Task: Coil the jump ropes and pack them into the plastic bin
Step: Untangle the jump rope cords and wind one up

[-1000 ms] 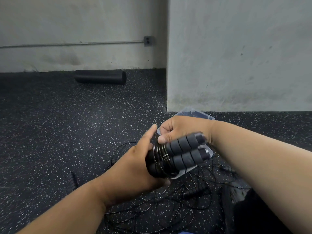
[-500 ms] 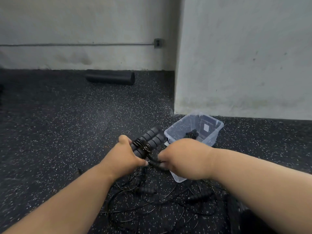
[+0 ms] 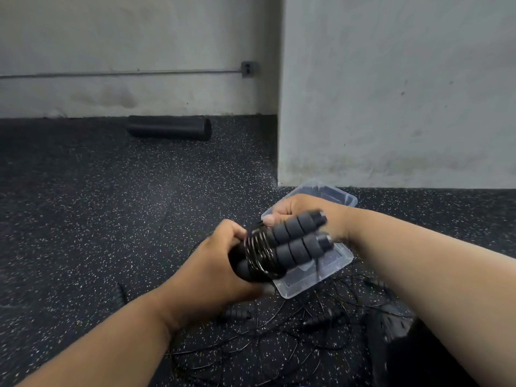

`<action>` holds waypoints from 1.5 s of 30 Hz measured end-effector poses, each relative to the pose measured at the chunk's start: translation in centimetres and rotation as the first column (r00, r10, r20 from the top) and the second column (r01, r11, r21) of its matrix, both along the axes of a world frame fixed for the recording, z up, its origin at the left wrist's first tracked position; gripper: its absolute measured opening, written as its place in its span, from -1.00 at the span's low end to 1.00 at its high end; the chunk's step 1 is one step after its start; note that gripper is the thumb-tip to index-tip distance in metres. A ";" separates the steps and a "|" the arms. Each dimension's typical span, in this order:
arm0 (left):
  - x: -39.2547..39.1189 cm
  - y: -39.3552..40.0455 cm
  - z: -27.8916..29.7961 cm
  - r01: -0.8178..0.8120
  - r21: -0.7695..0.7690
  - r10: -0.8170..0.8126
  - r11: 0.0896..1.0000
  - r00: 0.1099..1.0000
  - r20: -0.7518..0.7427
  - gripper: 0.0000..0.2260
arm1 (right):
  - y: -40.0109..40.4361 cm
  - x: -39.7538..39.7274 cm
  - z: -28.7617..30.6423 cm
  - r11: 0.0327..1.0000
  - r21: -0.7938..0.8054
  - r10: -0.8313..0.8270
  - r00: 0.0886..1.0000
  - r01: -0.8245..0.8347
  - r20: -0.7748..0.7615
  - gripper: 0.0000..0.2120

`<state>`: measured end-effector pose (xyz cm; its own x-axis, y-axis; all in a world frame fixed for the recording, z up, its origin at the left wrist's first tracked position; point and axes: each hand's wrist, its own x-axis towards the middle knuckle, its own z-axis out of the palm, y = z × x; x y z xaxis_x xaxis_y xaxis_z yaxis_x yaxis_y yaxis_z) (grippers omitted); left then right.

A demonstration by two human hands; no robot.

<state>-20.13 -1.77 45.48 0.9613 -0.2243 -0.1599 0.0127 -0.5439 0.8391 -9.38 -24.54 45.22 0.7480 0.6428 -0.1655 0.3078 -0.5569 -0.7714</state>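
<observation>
The dark speckled floor (image 3: 83,219) carries a clear plastic bin (image 3: 339,261), loose jump ropes (image 3: 293,328) in a tangle just beside it, and a black foam roller (image 3: 169,131) near the wall.

The clear plastic bin (image 3: 339,263) is fronted by both hands and the held foam handles. Loose black rope cords (image 3: 279,331) are tangled across the speckled floor (image 3: 83,219) below. Leftward, open floor is left, bounded by a black foam roller (image 3: 170,131).

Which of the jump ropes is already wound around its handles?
The jump rope held in both hands: its cord wraps the paired foam handles, gripped by the left hand and right hand. The loose ropes sprawl tangled on the floor.
</observation>
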 end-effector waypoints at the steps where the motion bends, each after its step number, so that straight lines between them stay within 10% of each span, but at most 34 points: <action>1: 0.1 0.2 0.1 -0.045 -0.046 0.045 0.998 0.999 0.007 -0.35 | 0.0 0.0 -0.3 1.000 -0.021 0.015 1.000 -0.015 -0.005 -0.70; 9: 3.7 3.9 -2.7 -0.337 0.035 0.337 0.941 0.941 0.015 -0.36 | 2.0 -2.2 -2.3 0.884 -0.448 0.195 0.976 -0.131 0.100 -0.67; 17: 3.2 2.6 -4.0 0.099 0.482 -0.070 0.870 0.995 -0.078 -0.51 | 2.0 -3.9 2.5 0.882 -0.439 0.314 0.909 -0.172 0.276 -0.71; 25: 1.5 1.1 -0.6 0.300 0.126 -0.290 0.946 0.953 -0.093 -0.50 | -1.4 -0.3 1.4 0.999 -0.042 0.026 0.998 -0.029 -0.058 -0.64; 31: 1.2 1.8 0.8 0.120 -0.233 -0.154 0.965 0.979 -0.133 -0.47 | 0.1 -2.0 -0.8 0.997 0.070 0.032 0.969 -0.016 -0.246 -0.60; 37: 3.9 3.1 -1.6 -0.352 -0.265 0.279 0.898 0.920 -0.276 -0.16 | 2.6 -5.0 -2.4 0.954 -0.286 0.101 0.995 -0.092 0.020 -0.74; 45: 3.1 2.4 -3.7 0.141 0.162 -0.090 0.977 0.953 -0.291 -0.28 | 1.4 -4.8 2.2 0.864 -0.476 0.361 0.860 -0.164 0.360 -0.69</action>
